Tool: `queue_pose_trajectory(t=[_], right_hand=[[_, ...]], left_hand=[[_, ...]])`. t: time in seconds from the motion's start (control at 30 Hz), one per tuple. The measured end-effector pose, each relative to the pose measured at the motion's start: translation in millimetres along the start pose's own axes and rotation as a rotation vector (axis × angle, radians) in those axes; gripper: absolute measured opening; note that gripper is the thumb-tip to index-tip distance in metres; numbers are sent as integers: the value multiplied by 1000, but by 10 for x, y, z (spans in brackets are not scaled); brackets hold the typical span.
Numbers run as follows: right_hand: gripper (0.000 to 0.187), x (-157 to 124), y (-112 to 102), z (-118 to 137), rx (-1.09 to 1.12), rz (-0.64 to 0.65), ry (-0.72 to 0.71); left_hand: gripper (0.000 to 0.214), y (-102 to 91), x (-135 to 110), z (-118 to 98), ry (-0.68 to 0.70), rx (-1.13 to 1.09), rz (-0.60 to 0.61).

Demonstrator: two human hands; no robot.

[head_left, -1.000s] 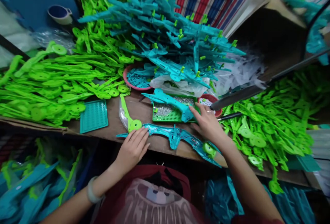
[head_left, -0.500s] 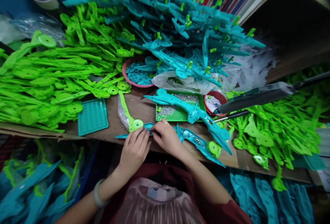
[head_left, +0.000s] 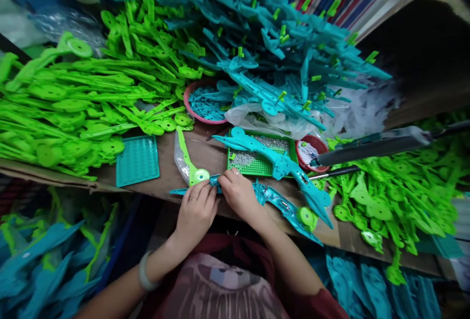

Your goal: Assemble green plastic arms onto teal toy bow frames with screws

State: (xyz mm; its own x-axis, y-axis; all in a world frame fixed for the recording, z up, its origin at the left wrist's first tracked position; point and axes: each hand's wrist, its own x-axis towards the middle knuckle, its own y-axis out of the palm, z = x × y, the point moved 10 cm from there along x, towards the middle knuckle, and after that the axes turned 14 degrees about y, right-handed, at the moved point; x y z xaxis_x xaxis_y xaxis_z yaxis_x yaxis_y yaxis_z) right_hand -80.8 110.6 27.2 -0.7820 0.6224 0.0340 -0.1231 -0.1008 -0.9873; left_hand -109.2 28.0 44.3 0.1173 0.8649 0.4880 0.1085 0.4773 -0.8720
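Note:
A long teal plastic part (head_left: 279,202) lies along the front edge of the wooden bench (head_left: 205,155). My left hand (head_left: 196,209) rests flat on its left end, fingers stretched out. My right hand (head_left: 239,193) pinches something small at the same spot, right beside the left fingers; what it holds is too small to name. A green part with a round disc (head_left: 194,169) lies just above my left hand. A second teal part (head_left: 279,164) lies across the green tray of small metal pieces (head_left: 253,163).
Heaps of green parts (head_left: 81,108) fill the left and the right (head_left: 396,186). A tall teal pile (head_left: 264,44) stands behind. A pink bowl (head_left: 191,111), a red bowl (head_left: 320,143), a teal grid tray (head_left: 137,160) and a grey tool (head_left: 374,142) lie around.
My right hand came back from the green tray to the left end of the teal part, meeting my left hand. The second teal part now lies further right across the tray.

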Motion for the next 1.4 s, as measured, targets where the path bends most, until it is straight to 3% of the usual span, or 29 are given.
queue_pose_trajectory(t=[0.17, 0.27, 0.33, 0.43, 0.53, 0.63, 0.77, 0.9, 1.0, 1.13, 1.27, 1.4], right_hand=[[17, -113, -31, 20, 118, -13, 67], [16, -186, -207, -64, 227, -78, 54], [14, -225, -467, -304, 300, -199, 52], [16, -267, -849, -956, 256, -388, 195], [25, -197, -852, -1415, 6, -273, 266], [38, -98, -646, -1559, -169, -71, 233], [43, 60, -531, -1565, -247, 0, 236], [42, 175, -581, -1530, -297, -2, 197], [45, 105, -789, -1410, -227, -103, 153], [44, -161, -868, -903, -72, -108, -88], [40, -322, -662, -495, -84, -18, -259], [40, -284, -484, -450, -138, 28, -240]], left_hand=[[23, -8, 28, -18, 65, -62, -3], [23, 5, 47, -3, 127, -124, 24], [21, 15, 64, 32, 139, -157, 49], [25, 52, 110, 30, 171, -167, 111], [40, 105, 171, -29, 206, -64, 189], [39, 151, 239, -53, 186, 14, 232], [31, 184, 317, -72, 155, -19, 228], [34, 14, 260, -127, 128, -8, 105], [42, -261, 13, -143, 54, -29, -81], [36, -514, -543, 90, -263, -133, -322], [31, -442, -989, 380, -567, -249, -383], [31, -339, -1061, 500, -639, -343, -370]])
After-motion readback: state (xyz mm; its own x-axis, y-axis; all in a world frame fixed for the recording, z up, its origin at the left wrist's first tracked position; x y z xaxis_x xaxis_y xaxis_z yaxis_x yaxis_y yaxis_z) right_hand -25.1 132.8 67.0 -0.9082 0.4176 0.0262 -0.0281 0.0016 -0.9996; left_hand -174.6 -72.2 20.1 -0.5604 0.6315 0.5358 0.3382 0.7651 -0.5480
